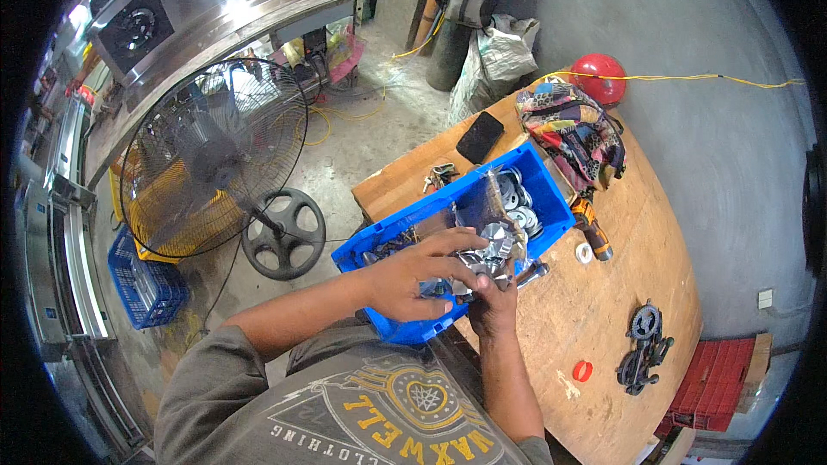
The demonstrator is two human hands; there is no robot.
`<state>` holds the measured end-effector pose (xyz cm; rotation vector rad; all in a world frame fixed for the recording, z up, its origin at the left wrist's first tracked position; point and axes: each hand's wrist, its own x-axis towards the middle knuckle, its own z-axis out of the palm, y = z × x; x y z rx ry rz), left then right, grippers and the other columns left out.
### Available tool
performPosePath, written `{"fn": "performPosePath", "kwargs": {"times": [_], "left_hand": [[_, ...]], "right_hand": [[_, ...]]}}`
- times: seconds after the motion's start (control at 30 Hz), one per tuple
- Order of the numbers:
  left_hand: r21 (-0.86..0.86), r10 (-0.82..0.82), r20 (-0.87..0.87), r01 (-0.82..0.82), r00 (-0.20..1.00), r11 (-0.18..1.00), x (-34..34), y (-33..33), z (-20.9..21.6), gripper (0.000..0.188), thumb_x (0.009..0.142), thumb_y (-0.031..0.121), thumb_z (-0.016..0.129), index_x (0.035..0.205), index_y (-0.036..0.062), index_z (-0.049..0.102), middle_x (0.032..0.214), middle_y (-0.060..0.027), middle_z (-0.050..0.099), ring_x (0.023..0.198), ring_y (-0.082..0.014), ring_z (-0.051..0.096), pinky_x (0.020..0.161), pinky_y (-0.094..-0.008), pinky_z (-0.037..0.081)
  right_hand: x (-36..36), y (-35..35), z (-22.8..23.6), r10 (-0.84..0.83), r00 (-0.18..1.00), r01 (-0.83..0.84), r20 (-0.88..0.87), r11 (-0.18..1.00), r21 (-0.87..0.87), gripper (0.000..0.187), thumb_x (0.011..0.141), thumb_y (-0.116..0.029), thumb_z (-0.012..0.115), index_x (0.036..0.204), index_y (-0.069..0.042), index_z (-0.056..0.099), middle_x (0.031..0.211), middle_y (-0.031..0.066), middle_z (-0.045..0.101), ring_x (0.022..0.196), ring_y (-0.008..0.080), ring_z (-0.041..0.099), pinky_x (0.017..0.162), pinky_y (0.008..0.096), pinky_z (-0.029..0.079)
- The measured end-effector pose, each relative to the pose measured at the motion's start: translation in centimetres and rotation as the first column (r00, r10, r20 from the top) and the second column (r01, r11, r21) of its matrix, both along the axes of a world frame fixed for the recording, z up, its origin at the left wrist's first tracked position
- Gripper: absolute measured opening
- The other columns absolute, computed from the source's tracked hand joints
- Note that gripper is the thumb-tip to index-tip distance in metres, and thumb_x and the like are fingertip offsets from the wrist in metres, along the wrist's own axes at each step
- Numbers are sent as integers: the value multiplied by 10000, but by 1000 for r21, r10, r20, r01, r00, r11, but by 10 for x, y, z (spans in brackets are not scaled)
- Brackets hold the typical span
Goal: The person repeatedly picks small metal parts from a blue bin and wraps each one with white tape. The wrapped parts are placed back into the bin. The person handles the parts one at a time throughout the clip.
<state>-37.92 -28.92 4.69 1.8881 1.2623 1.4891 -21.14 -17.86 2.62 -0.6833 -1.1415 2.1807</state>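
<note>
A blue plastic bin (401, 329) sits tilted at the near left edge of the wooden table (620, 293). Upright dividers split it inside; round silver metal caps (515, 198) fill its far right end, and small dark parts lie at the left. Over the bin's middle my right hand (494, 306) is closed around several shiny metal pieces (495, 245), whose exact kind I cannot make out. From the left my left hand (418, 275) reaches across with its fingers stretched apart, the fingertips at those pieces. Both hands partly hide the bin's contents.
An orange-and-black power tool (592, 228) and a white ring (584, 253) lie right of the bin. Behind it are a black phone (480, 138), keys (441, 176) and a patterned cloth bag (573, 133). A black geared part (644, 349) and red ring (582, 371) lie nearer. A fan (215, 159) stands left.
</note>
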Motion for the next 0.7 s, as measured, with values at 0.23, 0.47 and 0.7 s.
{"fn": "performPosePath", "kwargs": {"times": [0.23,0.47,0.7], "left_hand": [[-104,92,208,-72,974,992,-3,8,-11,551,821,239,722,1302,48,534,1422,-201,449,1280,-387,474,1080,-445,363],[-568,-119,-622,-342,774,748,20,-13,-83,726,759,133,680,1441,159,431,1375,-251,464,1211,-430,523,1015,-466,465],[-624,-203,-585,-276,785,731,25,10,-137,911,663,123,732,1491,211,364,1318,-281,500,1079,-434,593,897,-469,519]], "right_hand": [[13,10,-10,2,999,-8,-50,993,-114,804,720,-357,812,1350,-35,430,1126,128,627,941,269,659,684,341,545],[54,21,-5,5,991,-14,-134,998,-63,734,768,-405,776,1298,-5,462,1078,161,653,847,291,698,497,315,571],[72,12,-24,-18,992,5,-128,994,-105,758,743,-393,816,1288,-3,461,1065,174,649,824,302,691,505,327,576]]}}
